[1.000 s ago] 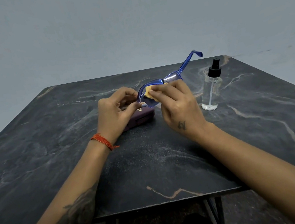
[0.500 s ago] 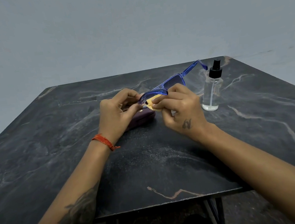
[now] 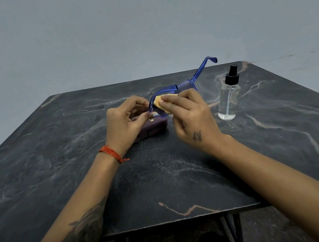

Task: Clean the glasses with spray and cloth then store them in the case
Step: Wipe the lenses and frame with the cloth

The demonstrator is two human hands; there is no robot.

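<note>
The dark marbled counter [image 3: 278, 146] is carrying everything; the left hand [image 3: 123, 123] is pinching the translucent blue plastic glasses [image 3: 185, 84] steady above the closed purple case [image 3: 151, 128], while the right hand [image 3: 189, 115] is pressing a small yellow cloth [image 3: 158, 103] onto a lens, the clear spray bottle [image 3: 227, 96] standing just right of it

One head-worn camera looks forward and down over the marbled bench [image 3: 60, 173], close above the hands, facing a grey wall [image 3: 104, 37].
</note>
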